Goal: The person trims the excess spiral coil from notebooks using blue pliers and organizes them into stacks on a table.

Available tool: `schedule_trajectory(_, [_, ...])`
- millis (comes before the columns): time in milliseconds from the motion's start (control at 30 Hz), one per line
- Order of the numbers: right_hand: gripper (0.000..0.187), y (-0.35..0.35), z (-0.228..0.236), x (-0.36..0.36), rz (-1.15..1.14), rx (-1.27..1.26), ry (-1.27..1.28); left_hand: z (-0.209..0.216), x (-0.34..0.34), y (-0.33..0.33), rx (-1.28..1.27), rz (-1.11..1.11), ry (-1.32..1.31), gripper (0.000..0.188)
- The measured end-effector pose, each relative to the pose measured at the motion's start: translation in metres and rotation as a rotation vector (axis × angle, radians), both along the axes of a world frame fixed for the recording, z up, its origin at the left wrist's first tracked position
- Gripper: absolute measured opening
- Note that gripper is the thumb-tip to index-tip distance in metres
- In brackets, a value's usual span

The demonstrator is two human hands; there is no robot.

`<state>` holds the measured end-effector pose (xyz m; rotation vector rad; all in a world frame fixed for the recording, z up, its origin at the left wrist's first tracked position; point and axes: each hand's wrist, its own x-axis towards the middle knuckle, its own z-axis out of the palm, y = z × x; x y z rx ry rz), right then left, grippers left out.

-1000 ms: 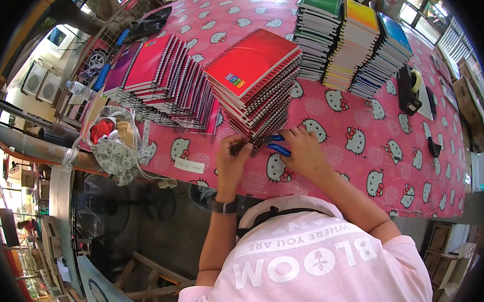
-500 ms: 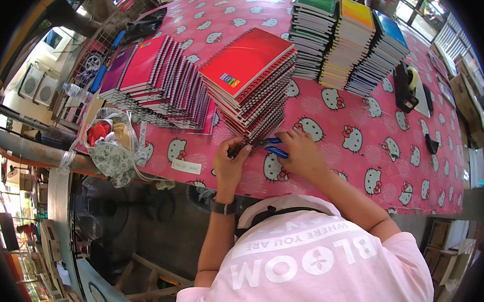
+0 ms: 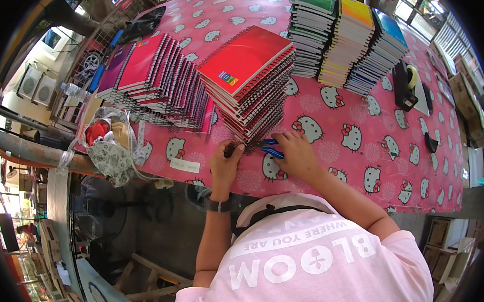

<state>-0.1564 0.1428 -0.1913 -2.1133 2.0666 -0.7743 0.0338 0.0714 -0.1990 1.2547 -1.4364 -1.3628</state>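
A tall, fanned stack of red spiral notebooks (image 3: 246,60) stands in front of me, one corner toward my body. My left hand (image 3: 226,163) is closed at the bottom near corner of this stack, thumb and fingers pinching the edge of a low notebook; the fingertips are partly hidden. In my right hand (image 3: 298,154) is a pair of blue-handled pliers (image 3: 274,152), its jaws reaching the same corner by the wire coils. The exact spot where the jaws meet the coil is too small to make out.
Pink and purple notebooks (image 3: 144,63) stand stacked at the left. Green (image 3: 313,2), yellow (image 3: 355,16) and blue notebooks (image 3: 390,28) are piled at the far right, with a tape dispenser (image 3: 407,87) nearby. A patterned bag (image 3: 113,152) hangs at the table's left edge.
Both hands have shifted slightly, the left one a little down and to the left. The pliers have tilted a bit at the notebook corner. The stacks stay in place.
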Motion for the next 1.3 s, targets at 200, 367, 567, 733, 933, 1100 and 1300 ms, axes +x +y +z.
schedule_trajectory(200, [0.045,0.000,-0.003,0.003,-0.036,0.007,0.001,-0.010,-0.003,-0.002,-0.122,0.004,-0.140,0.024])
schedule_trajectory(367, [0.043,-0.004,-0.003,0.003,-0.012,0.003,0.021,-0.008,-0.004,-0.001,-0.058,0.017,-0.135,0.023])
schedule_trajectory(567, [0.039,-0.011,0.006,0.008,-0.048,0.352,-0.139,-0.015,-0.003,-0.005,-0.174,0.028,-0.159,0.023])
schedule_trajectory(733, [0.029,-0.001,-0.007,-0.002,0.016,-0.088,-0.056,-0.013,-0.004,-0.002,-0.031,0.026,-0.024,0.025])
schedule_trajectory(933, [0.032,-0.007,-0.015,0.001,0.004,0.104,-0.059,-0.008,-0.005,-0.003,-0.085,-0.032,-0.159,0.024])
schedule_trajectory(1100, [0.035,-0.001,-0.018,-0.006,-0.007,0.136,-0.117,-0.024,0.002,-0.006,-0.066,0.005,-0.071,0.024])
schedule_trajectory(1300, [0.032,-0.003,-0.012,-0.001,0.022,-0.139,0.070,-0.015,-0.007,0.002,-0.097,-0.015,-0.165,0.021])
